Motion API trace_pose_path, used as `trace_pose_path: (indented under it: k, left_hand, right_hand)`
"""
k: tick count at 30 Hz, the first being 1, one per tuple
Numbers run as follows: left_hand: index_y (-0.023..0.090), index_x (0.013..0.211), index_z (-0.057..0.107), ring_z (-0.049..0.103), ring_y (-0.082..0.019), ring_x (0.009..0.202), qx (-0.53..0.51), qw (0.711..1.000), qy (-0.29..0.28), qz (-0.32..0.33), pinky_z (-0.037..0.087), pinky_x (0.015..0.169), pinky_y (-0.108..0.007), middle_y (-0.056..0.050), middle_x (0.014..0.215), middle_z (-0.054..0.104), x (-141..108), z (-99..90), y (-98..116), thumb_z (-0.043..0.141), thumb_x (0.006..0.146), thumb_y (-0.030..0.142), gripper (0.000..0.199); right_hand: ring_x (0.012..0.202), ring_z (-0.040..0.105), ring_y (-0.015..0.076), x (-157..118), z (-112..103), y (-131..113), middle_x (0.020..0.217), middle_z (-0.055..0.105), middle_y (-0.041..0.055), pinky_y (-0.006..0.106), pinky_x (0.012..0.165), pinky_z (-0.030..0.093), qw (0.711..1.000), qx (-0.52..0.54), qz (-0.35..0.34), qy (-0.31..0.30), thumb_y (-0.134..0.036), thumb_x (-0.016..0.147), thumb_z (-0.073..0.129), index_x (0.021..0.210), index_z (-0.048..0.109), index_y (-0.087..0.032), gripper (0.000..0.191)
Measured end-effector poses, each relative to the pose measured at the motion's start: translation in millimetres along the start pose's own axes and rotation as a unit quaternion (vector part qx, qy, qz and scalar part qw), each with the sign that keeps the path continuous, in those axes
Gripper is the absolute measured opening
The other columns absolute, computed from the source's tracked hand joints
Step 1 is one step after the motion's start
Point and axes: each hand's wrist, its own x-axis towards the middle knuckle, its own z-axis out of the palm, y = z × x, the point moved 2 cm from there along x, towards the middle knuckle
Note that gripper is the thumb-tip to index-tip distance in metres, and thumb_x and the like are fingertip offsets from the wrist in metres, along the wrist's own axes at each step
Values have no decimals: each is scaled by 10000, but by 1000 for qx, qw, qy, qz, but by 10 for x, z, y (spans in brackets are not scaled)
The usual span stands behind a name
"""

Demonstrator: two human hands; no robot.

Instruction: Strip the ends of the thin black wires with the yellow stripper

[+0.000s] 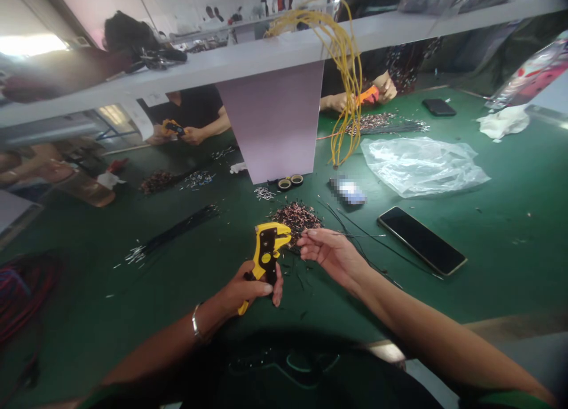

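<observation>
A green table (168, 302) is spanning the frame. At center, the left hand (248, 287) is gripping a yellow-and-black wire stripper (267, 249) — fingers closed around its handles. Just right, the right hand (332, 254) is pinching a thin wire (366, 236) — markings unreadable.

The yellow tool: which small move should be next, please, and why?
Probably the right hand should bring the thin wire slightly left, into the mouth of the yellow tool. Its fingertips seem to pinch the wire beside that mouth, with a small gap left, and the left hand grips the tool.
</observation>
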Motion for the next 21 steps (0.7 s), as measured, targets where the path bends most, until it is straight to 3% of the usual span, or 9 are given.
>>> trace_pose_path:
  k: [21]
  left_hand:
    - [100,869,603,583,-150,529,-3,999,53,5,524,515,-323,-31,643,614,-2,28,-53,731,777,237,209]
  right_hand:
    - [611,702,155,23,3,18,757,783,76,290,655,586,1000,18,4,1,-256,723,792,799,772,-128,151]
